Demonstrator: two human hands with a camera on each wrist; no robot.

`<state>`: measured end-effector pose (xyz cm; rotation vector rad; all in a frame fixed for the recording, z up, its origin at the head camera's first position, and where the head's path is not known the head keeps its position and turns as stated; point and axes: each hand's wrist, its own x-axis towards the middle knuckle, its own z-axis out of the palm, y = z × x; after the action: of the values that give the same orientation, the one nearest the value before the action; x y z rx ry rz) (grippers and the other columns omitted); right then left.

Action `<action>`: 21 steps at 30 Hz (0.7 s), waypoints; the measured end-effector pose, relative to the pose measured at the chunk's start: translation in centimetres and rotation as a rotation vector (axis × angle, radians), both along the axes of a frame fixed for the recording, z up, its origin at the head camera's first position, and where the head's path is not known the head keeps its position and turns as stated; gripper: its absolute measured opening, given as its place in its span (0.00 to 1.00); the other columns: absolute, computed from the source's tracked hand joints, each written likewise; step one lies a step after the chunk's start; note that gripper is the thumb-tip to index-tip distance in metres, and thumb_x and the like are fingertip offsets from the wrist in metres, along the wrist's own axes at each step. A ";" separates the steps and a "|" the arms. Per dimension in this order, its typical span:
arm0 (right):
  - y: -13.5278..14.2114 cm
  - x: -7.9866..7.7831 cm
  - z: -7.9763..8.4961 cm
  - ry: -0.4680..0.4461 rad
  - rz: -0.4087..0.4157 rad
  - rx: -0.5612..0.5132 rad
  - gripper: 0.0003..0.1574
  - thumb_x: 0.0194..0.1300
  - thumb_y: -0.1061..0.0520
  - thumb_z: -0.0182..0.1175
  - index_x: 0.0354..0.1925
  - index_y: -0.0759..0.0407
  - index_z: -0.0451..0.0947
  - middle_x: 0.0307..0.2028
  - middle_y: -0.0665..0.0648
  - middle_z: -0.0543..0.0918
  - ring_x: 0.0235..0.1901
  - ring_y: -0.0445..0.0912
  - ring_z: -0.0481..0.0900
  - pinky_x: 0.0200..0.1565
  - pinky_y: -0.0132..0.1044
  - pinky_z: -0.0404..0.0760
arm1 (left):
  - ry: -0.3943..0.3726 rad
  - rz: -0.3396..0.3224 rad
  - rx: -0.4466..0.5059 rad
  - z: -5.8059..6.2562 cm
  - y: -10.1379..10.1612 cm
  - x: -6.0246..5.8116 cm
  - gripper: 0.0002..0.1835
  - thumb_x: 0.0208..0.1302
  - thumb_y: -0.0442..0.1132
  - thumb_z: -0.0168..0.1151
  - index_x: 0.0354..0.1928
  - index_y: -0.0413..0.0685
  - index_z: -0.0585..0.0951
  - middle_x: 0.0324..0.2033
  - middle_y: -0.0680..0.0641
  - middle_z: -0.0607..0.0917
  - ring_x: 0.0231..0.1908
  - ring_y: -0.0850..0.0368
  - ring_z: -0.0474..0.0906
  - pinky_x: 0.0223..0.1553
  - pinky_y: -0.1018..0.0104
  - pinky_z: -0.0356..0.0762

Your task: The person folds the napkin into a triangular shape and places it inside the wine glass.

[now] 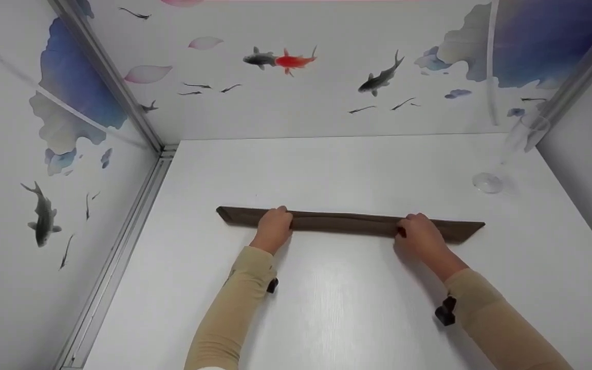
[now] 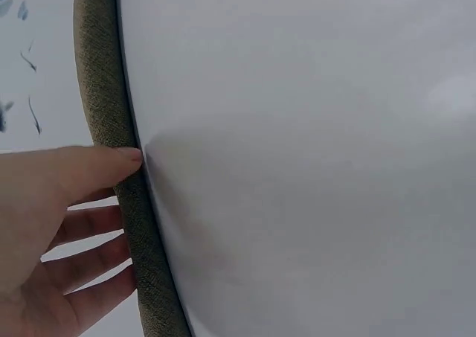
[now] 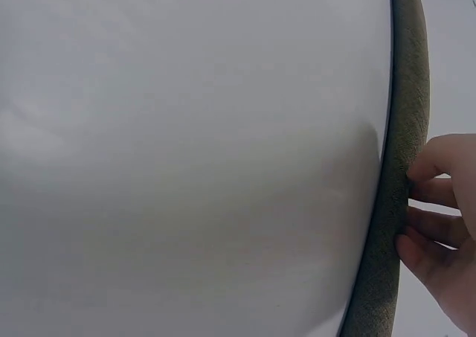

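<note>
A long brown cloth [image 1: 347,223], rolled into a narrow strip with slanted ends, lies crosswise on the white table. Toward its left end, my left hand [image 1: 274,226] grips it. In the left wrist view the thumb lies over the near side of the cloth roll [image 2: 111,84] while the other fingers reach behind it. My right hand [image 1: 422,237] holds the strip nearer the right end. From the right wrist, fingertips [image 3: 416,172] press along the side of the roll [image 3: 409,69].
A clear stemmed glass [image 1: 488,182] stands at the back right of the white table [image 1: 327,308]. Walls painted with fish enclose the back, left and right. A metal rail [image 1: 116,246] runs along the left edge.
</note>
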<state>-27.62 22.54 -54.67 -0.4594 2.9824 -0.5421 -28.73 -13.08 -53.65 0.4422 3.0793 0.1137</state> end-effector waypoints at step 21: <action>0.3 -1.3 -0.9 0.116 0.070 0.008 0.07 0.65 0.65 0.61 0.34 0.70 0.83 0.29 0.60 0.74 0.33 0.56 0.74 0.38 0.49 0.76 | -0.031 0.048 0.100 0.1 -0.3 -1.2 0.09 0.69 0.36 0.60 0.43 0.40 0.86 0.36 0.44 0.83 0.41 0.49 0.80 0.44 0.60 0.79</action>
<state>-28.91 22.81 -55.57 -0.6119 3.0630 -0.5138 -29.90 -13.35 -53.58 0.3663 3.0643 0.2746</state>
